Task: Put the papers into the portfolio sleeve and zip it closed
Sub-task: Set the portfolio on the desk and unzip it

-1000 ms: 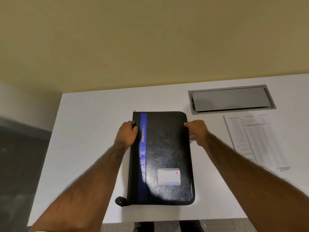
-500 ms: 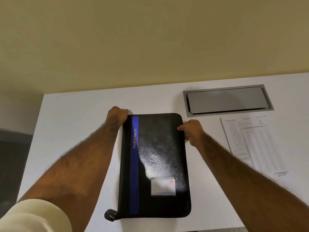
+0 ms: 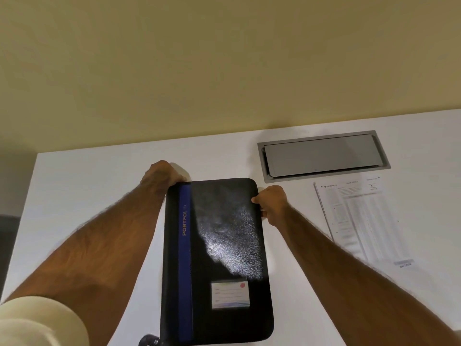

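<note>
Left hand [image 3: 161,174] curls on portfolio [image 3: 219,245] far-left corner, right hand [image 3: 273,203] pinches its right edge; I see papers [image 3: 359,221] flat on table [image 3: 87,176], apart.

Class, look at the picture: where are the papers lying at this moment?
In the head view the papers lie flat on the white table, to the right of the black portfolio, just in front of the grey hatch, beyond the right hand.
</note>
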Demonstrator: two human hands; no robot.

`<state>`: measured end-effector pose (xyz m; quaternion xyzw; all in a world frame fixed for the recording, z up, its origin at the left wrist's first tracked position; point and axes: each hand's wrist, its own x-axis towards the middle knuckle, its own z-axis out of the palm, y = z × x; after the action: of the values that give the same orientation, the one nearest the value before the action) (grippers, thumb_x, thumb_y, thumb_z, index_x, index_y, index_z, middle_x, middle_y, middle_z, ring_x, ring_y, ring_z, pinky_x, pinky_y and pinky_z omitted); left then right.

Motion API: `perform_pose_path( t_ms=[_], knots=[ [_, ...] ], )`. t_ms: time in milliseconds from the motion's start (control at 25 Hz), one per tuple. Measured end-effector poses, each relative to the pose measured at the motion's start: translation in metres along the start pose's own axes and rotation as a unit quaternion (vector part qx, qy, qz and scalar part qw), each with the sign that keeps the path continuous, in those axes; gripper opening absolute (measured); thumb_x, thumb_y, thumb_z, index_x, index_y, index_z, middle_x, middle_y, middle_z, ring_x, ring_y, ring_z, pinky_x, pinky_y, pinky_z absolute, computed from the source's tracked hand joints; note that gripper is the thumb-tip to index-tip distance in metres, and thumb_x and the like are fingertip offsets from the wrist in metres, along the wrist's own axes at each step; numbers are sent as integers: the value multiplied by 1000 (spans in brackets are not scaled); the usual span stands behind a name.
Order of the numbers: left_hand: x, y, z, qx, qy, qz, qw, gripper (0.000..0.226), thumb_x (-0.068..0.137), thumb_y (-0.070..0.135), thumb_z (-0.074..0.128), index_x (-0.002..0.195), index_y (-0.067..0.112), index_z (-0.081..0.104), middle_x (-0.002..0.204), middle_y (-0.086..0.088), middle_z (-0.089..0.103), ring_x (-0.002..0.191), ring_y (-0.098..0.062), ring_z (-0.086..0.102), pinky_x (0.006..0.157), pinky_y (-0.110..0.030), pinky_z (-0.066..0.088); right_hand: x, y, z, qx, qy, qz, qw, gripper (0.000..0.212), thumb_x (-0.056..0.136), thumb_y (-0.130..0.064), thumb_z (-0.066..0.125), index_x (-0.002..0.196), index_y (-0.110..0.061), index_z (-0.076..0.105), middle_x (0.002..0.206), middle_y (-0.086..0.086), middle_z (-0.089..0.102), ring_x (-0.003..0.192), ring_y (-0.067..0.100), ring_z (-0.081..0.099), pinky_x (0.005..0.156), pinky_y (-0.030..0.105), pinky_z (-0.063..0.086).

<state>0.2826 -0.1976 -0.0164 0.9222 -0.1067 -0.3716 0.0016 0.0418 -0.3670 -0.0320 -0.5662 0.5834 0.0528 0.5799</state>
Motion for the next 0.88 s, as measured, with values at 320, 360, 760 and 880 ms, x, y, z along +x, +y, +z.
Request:
perform_pose_path(
  t_ms=[320,360,760,880],
  knots=[
    [3,4,-9,23,-60,3,998,28,99,16,64,117,-4,56,99,-23,65,89,-33,66,75,-36,56,6,4,4,3,3,-21,1000,14,84,-1,74,91,-2,62,94,12,65,80,24,64,73,33,59],
    [3,2,-11,52,-34,25,998,34,97,19,66,120,-5,58,106,-25,67,97,-35,67,81,-37,54,7,5,4,-3,4,-24,1000,13,85,-2,74,91,-3,62,92,11,65,75,20,63,65,28,57],
    [-11,15,-5,107,82,66,989,43,87,18,67,127,2,59,128,-18,64,117,-37,63,92,-43,52,13,10,4,-75,13,-51,996,8,89,-4,70,89,-5,62,89,10,64,72,19,62,67,29,57],
    [-16,31,6,26,99,45,994,39,88,17,68,124,2,62,128,-18,65,117,-38,63,94,-44,52,13,12,4,-77,25,-63,995,8,89,-3,70,88,-6,62,85,9,63,69,19,61,66,29,58]
  ],
)
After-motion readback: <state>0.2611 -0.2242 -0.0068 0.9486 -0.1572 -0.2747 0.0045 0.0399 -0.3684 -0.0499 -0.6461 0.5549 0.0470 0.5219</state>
